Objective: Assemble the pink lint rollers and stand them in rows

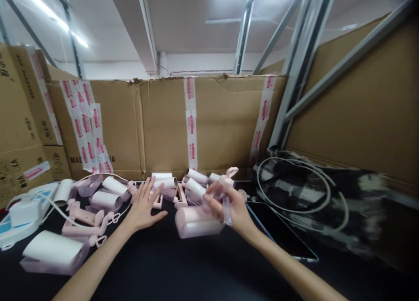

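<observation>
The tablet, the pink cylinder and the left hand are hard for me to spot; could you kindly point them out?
Tablet (283,232), head view, on its dark screen.
Pink cylinder (198,220), head view, on its side.
Left hand (142,205), head view, on its back.

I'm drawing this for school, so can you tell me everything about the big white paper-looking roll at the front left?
The big white paper-looking roll is a smooth tube lying on its side. It sits in a shallow, see-through, purplish-pink plastic tray on the black tabletop, its rounded top showing above the tray's sides. Its right end looks shadowed, partly behind the tray wall. No hand touches it: the left hand is farther back.
</observation>
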A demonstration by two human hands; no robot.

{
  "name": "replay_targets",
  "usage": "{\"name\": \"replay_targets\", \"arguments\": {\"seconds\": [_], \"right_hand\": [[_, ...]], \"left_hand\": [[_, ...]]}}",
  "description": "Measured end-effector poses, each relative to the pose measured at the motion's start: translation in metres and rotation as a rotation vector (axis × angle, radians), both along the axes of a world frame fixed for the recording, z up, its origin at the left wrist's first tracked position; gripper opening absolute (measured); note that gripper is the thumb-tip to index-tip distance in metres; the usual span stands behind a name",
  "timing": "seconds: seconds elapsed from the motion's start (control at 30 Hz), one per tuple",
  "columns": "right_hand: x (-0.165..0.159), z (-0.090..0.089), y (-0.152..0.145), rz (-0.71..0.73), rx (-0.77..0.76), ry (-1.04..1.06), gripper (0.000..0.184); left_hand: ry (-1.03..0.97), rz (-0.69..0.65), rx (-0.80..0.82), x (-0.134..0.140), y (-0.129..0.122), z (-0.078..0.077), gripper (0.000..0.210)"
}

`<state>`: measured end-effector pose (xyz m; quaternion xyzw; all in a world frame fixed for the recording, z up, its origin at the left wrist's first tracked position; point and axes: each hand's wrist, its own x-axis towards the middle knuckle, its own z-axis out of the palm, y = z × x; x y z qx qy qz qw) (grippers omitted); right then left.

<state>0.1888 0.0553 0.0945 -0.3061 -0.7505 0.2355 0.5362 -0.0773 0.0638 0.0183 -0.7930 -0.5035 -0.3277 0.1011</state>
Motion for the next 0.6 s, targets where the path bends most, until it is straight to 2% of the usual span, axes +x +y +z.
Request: {"name": "replay_targets", "arguments": {"seconds": [0.07, 0.1, 0.13, 0.17, 0.23, 0.27, 0.33, 0.47, 0.53, 0.6], "right_hand": [[0.001, -0.012, 0.007, 0.036, -0.05, -0.018, 0.02], [0.001, -0.019, 0.01, 0.066, -0.077, -0.025, 0.021], [0.0, -0.025, 0.013, 0.096, -0.108, -0.026, 0.023], [-0.001, -0.031, 0.015, 0.122, -0.14, -0.023, 0.024], [-0.002, -0.041, 0.015, 0.154, -0.187, -0.014, 0.026], [-0.003, -0.043, 0.014, 0.154, -0.198, -0.009, 0.027], [0.0, -0.04, 0.012, 0.11, -0.206, 0.027, 0.027], [0.018, -0.014, 0.011, -0.103, -0.149, 0.292, 0.023], [0.028, -0.001, 0.011, -0.201, -0.058, 0.371, 0.019], [0.034, 0.005, 0.009, -0.223, 0.028, 0.338, 0.018]], "left_hand": [[-0.195, -0.18, -0.077, 0.019, -0.015, 0.004, 0.103], [-0.306, -0.278, -0.176, 0.031, -0.023, 0.003, 0.111], [-0.404, -0.36, -0.304, 0.044, -0.029, 0.001, 0.113], [-0.483, -0.386, -0.434, 0.056, -0.035, -0.003, 0.106], [-0.573, -0.357, -0.629, 0.075, -0.042, -0.011, 0.076], [-0.586, -0.324, -0.678, 0.081, -0.043, -0.015, 0.064], [-0.571, -0.263, -0.686, 0.085, -0.043, -0.022, 0.054], [-0.47, -0.192, -0.64, 0.08, -0.039, -0.027, 0.061], [-0.434, -0.146, -0.629, 0.073, -0.037, -0.026, 0.078], [-0.393, -0.137, -0.597, 0.061, -0.035, -0.021, 0.105]]}}
